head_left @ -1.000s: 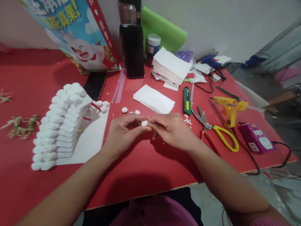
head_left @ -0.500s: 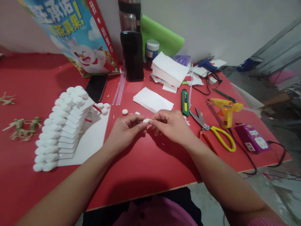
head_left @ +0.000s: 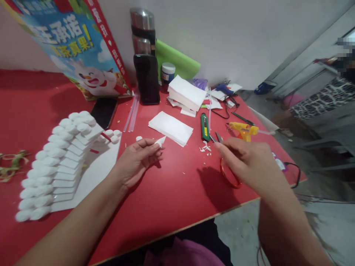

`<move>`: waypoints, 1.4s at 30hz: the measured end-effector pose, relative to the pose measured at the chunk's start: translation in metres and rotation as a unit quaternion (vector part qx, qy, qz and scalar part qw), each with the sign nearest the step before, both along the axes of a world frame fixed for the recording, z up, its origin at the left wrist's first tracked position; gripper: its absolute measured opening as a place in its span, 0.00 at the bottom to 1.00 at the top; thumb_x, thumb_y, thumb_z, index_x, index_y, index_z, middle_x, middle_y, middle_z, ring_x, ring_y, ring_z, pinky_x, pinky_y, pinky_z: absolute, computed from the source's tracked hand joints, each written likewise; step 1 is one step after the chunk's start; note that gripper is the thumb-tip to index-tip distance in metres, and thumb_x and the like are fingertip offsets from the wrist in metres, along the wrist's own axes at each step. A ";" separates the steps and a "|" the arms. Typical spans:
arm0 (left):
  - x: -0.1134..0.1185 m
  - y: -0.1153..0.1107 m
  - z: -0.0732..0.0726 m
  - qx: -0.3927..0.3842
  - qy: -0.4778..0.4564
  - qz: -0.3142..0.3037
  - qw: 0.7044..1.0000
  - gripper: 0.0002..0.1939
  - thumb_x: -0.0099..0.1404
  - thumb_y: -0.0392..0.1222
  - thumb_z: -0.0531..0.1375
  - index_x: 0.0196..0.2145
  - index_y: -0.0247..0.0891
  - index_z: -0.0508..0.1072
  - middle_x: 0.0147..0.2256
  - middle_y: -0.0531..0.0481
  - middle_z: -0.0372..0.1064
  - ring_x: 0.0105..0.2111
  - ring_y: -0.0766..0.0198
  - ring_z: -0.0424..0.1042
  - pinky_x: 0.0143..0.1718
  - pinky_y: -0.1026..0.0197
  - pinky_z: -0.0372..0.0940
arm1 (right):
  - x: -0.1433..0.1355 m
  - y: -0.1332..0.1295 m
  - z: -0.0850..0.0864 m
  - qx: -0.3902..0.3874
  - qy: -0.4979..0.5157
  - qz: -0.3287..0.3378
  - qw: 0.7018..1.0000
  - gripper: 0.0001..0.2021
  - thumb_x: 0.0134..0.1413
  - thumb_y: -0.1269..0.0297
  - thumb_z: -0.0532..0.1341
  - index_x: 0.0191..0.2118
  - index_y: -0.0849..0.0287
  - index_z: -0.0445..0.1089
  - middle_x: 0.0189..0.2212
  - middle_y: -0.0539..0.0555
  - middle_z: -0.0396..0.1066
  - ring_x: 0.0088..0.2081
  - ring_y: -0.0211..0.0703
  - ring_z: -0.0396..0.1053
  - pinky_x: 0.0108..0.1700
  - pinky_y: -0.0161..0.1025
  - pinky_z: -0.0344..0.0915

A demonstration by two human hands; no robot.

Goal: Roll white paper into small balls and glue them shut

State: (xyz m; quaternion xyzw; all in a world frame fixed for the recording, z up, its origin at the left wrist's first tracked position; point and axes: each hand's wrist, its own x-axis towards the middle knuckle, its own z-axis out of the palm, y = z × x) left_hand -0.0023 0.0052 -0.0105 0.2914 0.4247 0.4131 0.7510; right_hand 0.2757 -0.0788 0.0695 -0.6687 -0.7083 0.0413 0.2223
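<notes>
My left hand [head_left: 142,157] is closed, pinching a small white piece [head_left: 161,141] with a pointed tip between thumb and fingers. My right hand [head_left: 244,157] is wrapped over a pair of scissors [head_left: 230,175]; a red handle loop shows below the hand and the blades stick out to the left. Most of the grip is hidden under the hand. Near the blades lie a green utility knife [head_left: 205,126] and small white scraps [head_left: 205,147]. A stack of white sheets [head_left: 170,128] lies just beyond my left hand.
On the left stands a stepped white model [head_left: 66,166] with rounded white pieces. A yellow glue gun [head_left: 242,129] is behind my right hand. Along the back are a phone [head_left: 146,79], a thermos [head_left: 142,29], a jar [head_left: 168,72] and a printed box [head_left: 83,55]. A person's patterned sleeve [head_left: 323,99] is at the right.
My hands have parted. The right has moved right and taken hold of the scissors, while the left keeps the white piece, its pointed tip now showing. The view has shifted right.
</notes>
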 end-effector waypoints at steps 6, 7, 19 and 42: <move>0.001 -0.005 0.005 0.004 -0.008 -0.041 0.999 0.17 0.55 0.43 0.78 0.33 0.35 0.76 0.28 0.49 0.76 0.27 0.60 0.77 0.26 0.59 0.75 | 0.095 -0.006 -0.036 -0.009 -0.063 -0.225 0.972 0.12 0.61 0.54 0.68 0.34 0.57 0.75 0.33 0.68 0.77 0.30 0.50 0.70 0.33 0.47 0.56; 0.001 -0.006 0.005 0.000 -0.010 -0.041 0.999 0.17 0.54 0.43 0.78 0.33 0.35 0.76 0.28 0.49 0.76 0.28 0.60 0.78 0.25 0.59 0.75 | 0.106 0.000 -0.041 -0.012 0.003 -0.222 0.975 0.11 0.57 0.55 0.71 0.33 0.57 0.75 0.34 0.67 0.77 0.29 0.48 0.69 0.33 0.47 0.57; -0.001 0.001 0.006 -0.069 -0.068 0.033 0.995 0.03 0.64 0.30 0.69 0.31 0.28 0.80 0.31 0.44 0.78 0.28 0.69 0.77 0.38 0.65 0.79 | 0.105 0.019 -0.045 0.030 0.375 -0.194 0.906 0.15 0.50 0.50 0.75 0.32 0.56 0.77 0.28 0.58 0.74 0.23 0.43 0.66 0.24 0.43 0.58; -0.011 0.004 0.004 0.000 0.017 0.020 1.000 0.18 0.53 0.45 0.79 0.36 0.31 0.83 0.30 0.44 0.80 0.27 0.62 0.79 0.29 0.62 0.77 | -0.042 0.040 -0.075 -0.203 0.416 0.170 0.870 0.20 0.70 0.48 0.61 0.30 0.56 0.75 0.27 0.53 0.74 0.30 0.45 0.71 0.34 0.42 0.66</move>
